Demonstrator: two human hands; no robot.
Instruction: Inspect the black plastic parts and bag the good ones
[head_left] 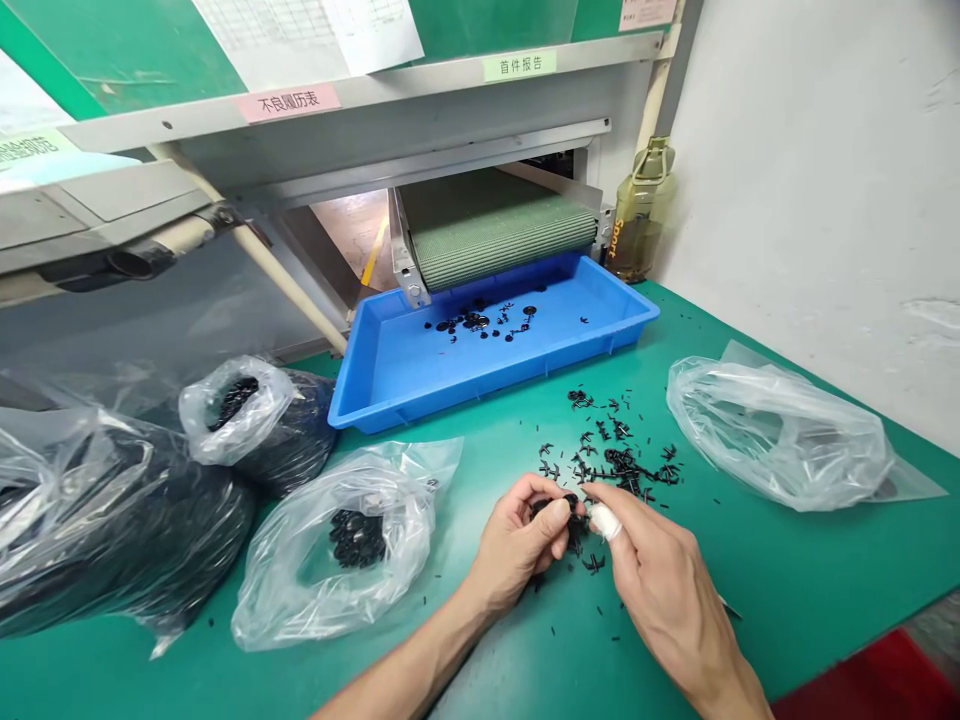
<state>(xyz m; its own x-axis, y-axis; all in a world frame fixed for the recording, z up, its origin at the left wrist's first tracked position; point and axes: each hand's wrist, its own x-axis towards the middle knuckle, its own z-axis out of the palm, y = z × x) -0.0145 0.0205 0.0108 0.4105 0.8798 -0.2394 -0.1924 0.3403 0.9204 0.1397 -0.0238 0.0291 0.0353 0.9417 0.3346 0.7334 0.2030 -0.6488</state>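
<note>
My left hand [525, 535] is closed on small black plastic parts [571, 500], with thumb and fingers pinching one at the top. Right beside it, my right hand [660, 565] has its fingers drawn together at the same part. White tape wraps one of its digits. A thin pointed end [729, 607] sticks out past the far side of this hand; what the fingers grip is mostly hidden. Loose black plastic pieces [622, 470], some branched like sprues, lie scattered just beyond both hands on the green table [510, 660].
A blue tray [480, 385] holding black parts sits below a green conveyor belt [502, 225]. An open plastic bag [300, 600] with black parts lies left, near fuller bags [292, 430]. Another clear bag [780, 430] lies right. A bottle [641, 215] stands by the wall.
</note>
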